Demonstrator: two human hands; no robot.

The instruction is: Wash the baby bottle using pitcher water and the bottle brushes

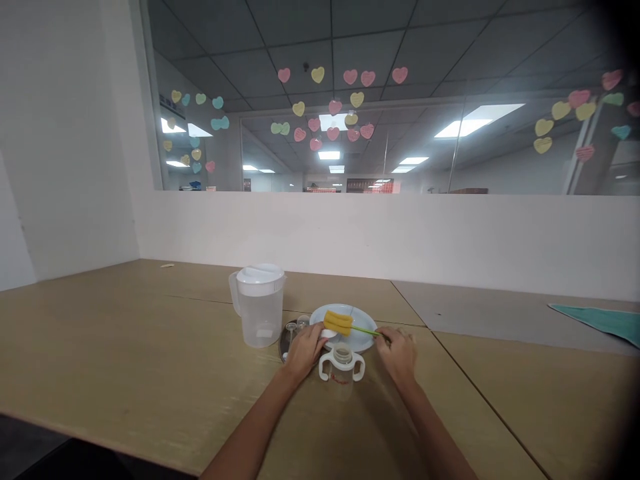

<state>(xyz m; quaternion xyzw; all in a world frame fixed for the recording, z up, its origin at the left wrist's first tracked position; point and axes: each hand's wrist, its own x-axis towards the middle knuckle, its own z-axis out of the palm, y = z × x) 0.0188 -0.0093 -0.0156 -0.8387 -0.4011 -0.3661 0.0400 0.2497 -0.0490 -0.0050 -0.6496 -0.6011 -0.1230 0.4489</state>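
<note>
My right hand [399, 353] is closed round the thin green handle of a yellow sponge bottle brush [339, 323]. The sponge head is over a pale blue-white bowl [368, 319]. My left hand [303, 350] pinches a small white lid-like piece [329, 333] beside the sponge; whether the two touch, I cannot tell. Between my wrists stands a clear baby bottle [343, 380], upright and uncapped, with two white side handles and red print. Partly hidden behind my left hand, a dark round tray [283, 341] bears small clear parts [303, 323].
A clear plastic pitcher [261, 319] with a white lid stands to the left of the tray. A teal cloth [600, 323] lies at the far right of the wooden table [150, 360]. Behind the table is a white wall [350, 233] below a window with heart-shaped notes.
</note>
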